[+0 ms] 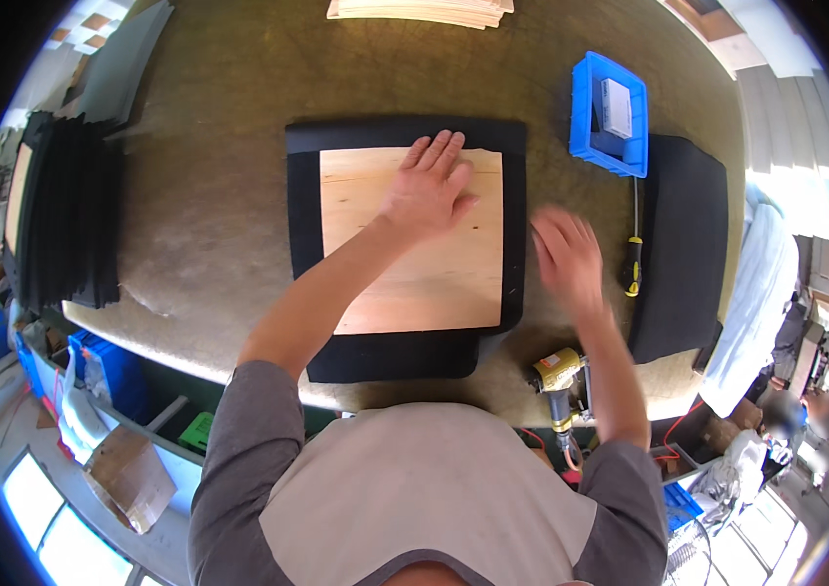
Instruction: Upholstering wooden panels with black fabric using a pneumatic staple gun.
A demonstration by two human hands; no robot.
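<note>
A pale rectangular wooden board [414, 283] lies on a larger sheet of black material [307, 210], which shows as a border around it. My left hand [431, 186] rests on the board's upper part, fingers stretched toward its far edge and the sheet there. Just right of the sheet, my right hand [568, 254] hovers over the table, slightly blurred, its fingers loosely bent and nothing visible in them. Below that hand, a gold and black pneumatic nail or staple gun [559, 376] lies at the table's near edge.
On the right are a blue bin [580, 107] holding a small white box, a yellow-black screwdriver [634, 264] and black sheets [683, 244]. A black stack [72, 215] stands at the left, and thin wooden boards [424, 12] lie at the far edge. A light cloth [751, 303] hangs at the right.
</note>
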